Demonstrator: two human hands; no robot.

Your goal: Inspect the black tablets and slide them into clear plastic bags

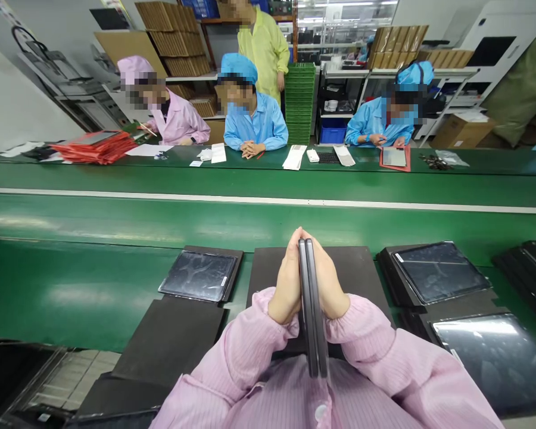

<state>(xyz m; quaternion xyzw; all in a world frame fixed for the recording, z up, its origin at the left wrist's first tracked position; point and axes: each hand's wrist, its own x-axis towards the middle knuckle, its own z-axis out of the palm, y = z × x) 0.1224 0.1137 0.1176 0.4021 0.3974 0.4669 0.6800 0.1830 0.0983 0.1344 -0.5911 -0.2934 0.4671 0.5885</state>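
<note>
Pink smock (pixel 295 393) closest of all, your own front and sleeves filling the bottom of the view, and right there before it stand two slim dark slabs (pixel 315 310), on edge, side by side, their long narrow edges turned up toward you. Your left hand (pixel 288 286) lies flat along the left face, your right hand (pixel 332 283) along the right one, fingers straight and pointing away, palms pressing the pair between them; your fingertips appear to meet at the far end. Under your hands, a black board (pixel 357 268) on the green work surface (pixel 71 286). Out to your left, a dark-screened tablet (pixel 199 275) rests on a black block, with another dark board (pixel 174 333) nearer you. Over on your right, two more tablets, one farther off (pixel 442 271) and one closer (pixel 495 357), its glass catching the light, and past them a dark stack (pixel 529 274). Across the white strip (pixel 268 200), three co-workers sit: one in pink near a red pile (pixel 96 147), one in blue with hands clasped, another in blue with hands by a tablet on a red sheet (pixel 395 159). Behind them, someone in yellow stands beside stacked green trays (pixel 299 104).
</note>
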